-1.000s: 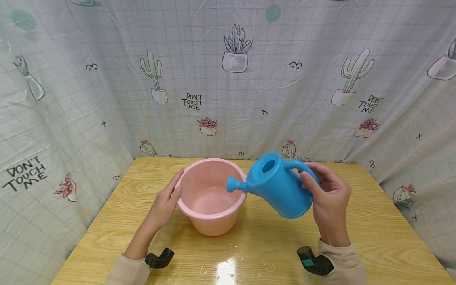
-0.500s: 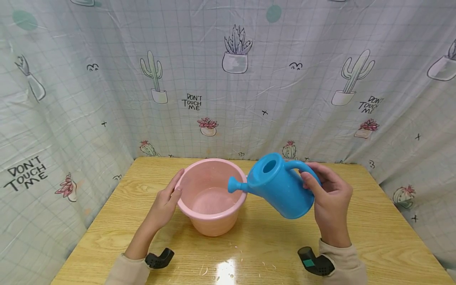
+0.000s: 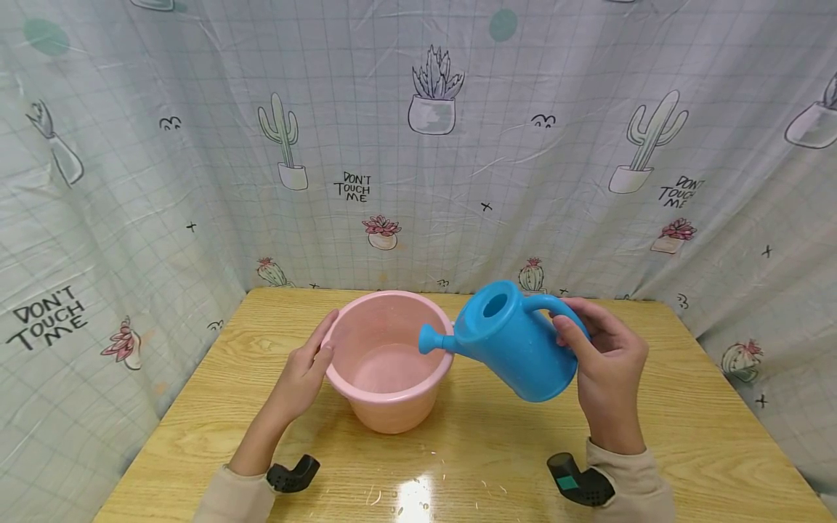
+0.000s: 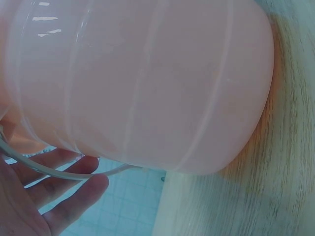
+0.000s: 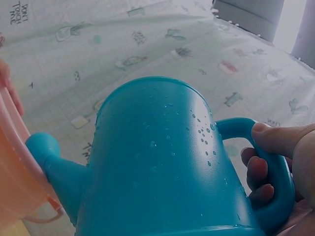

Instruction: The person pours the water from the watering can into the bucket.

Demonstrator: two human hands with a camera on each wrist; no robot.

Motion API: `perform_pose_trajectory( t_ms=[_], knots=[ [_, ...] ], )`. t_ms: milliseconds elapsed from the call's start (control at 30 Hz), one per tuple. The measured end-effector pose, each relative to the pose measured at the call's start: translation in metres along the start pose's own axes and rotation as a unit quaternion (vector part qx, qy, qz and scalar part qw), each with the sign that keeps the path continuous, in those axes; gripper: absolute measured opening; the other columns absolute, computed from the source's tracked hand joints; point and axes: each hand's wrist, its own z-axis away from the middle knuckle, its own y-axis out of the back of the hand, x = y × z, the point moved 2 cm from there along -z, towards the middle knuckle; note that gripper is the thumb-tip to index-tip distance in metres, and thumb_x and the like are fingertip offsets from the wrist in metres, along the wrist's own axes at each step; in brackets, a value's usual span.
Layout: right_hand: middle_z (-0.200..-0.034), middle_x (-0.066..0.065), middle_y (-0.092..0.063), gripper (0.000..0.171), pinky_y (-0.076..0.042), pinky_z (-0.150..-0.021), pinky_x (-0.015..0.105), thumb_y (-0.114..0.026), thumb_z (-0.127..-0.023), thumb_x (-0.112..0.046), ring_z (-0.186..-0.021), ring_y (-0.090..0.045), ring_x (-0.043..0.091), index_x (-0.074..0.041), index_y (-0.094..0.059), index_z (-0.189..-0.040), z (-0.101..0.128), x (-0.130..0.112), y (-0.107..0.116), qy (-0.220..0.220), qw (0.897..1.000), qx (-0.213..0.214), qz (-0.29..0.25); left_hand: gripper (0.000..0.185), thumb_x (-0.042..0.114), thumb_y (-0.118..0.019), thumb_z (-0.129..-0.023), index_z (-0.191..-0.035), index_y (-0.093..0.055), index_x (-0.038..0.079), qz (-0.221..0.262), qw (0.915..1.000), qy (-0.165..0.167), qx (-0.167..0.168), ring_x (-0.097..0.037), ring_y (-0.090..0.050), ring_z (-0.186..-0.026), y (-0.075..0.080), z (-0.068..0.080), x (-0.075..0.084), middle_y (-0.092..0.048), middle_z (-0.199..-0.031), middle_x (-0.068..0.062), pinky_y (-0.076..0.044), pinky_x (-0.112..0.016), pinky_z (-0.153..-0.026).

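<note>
A pink plastic bucket (image 3: 392,414) stands upright on the table, with its thin wire handle (image 4: 64,173) showing in the left wrist view. My left hand (image 3: 304,374) grips the bucket's left rim, thumb at the edge and fingers along the outside. In my right hand (image 3: 604,356) is a blue watering can (image 3: 516,349), held by its loop handle with curled fingers and thumb on top. The can leans left, its spout rose (image 3: 429,338) reaching over the bucket's right rim. Droplets cling to the can's body (image 5: 157,157). No stream shows from the rose.
Wet drops and a bright reflection lie on the wooden table (image 3: 497,450) near its front. A printed cactus curtain (image 3: 353,138) hangs behind and on both sides. Each wrist carries a black camera mount, the left mount (image 3: 293,476) and the right mount (image 3: 578,479).
The watering can and right hand have shifted very slightly to the right. The left hand and bucket stay where they were.
</note>
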Motion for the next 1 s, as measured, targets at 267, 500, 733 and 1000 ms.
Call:
perform_pose_trajectory(
  t_ms=[267, 500, 733, 1000],
  knots=[
    [-0.095, 0.002, -0.072, 0.026, -0.054, -0.071, 0.018, -0.064, -0.087, 0.007, -0.079, -0.067, 0.011, 0.01, -0.065, -0.113, 0.0027, 0.0005, 0.0025, 0.003, 1.0, -0.003, -0.002, 0.05, 0.023, -0.034, -0.106, -0.155, -0.024, 0.023, -0.002, 1.0, -0.002, 0.002, -0.031, -0.045, -0.135, -0.0026, 0.0035, -0.0012, -0.037, -0.155, -0.011, -0.044, -0.053, -0.102],
    [-0.094, 0.002, -0.073, 0.026, -0.054, -0.071, 0.018, -0.063, -0.087, 0.008, -0.078, -0.066, 0.011, 0.01, -0.065, -0.113, 0.0054, 0.0011, 0.0047, 0.007, 1.0, -0.006, 0.0, 0.05, 0.023, -0.034, -0.106, -0.155, -0.025, 0.023, -0.005, 0.9999, -0.005, 0.008, -0.029, -0.046, -0.134, -0.0046, 0.0059, -0.002, -0.038, -0.154, -0.01, -0.044, -0.053, -0.102],
    [-0.096, 0.002, -0.073, 0.026, -0.054, -0.071, 0.018, -0.064, -0.087, 0.007, -0.079, -0.066, 0.011, 0.011, -0.064, -0.113, 0.0061, 0.0012, 0.0045, 0.006, 1.0, -0.003, 0.007, 0.05, 0.023, -0.034, -0.106, -0.155, -0.025, 0.023, -0.004, 0.9999, -0.005, 0.008, -0.03, -0.047, -0.133, -0.0045, 0.0063, -0.0022, -0.038, -0.154, -0.011, -0.044, -0.053, -0.101],
    [-0.096, 0.002, -0.072, 0.026, -0.054, -0.07, 0.018, -0.064, -0.087, 0.007, -0.078, -0.065, 0.011, 0.011, -0.064, -0.113, 0.0061, 0.0007, 0.0037, 0.006, 1.0, -0.001, 0.006, 0.05, 0.024, -0.034, -0.106, -0.155, -0.024, 0.022, -0.005, 1.0, -0.005, 0.006, -0.031, -0.048, -0.132, -0.0047, 0.0061, -0.002, -0.038, -0.154, -0.012, -0.046, -0.052, -0.099]
  ],
)
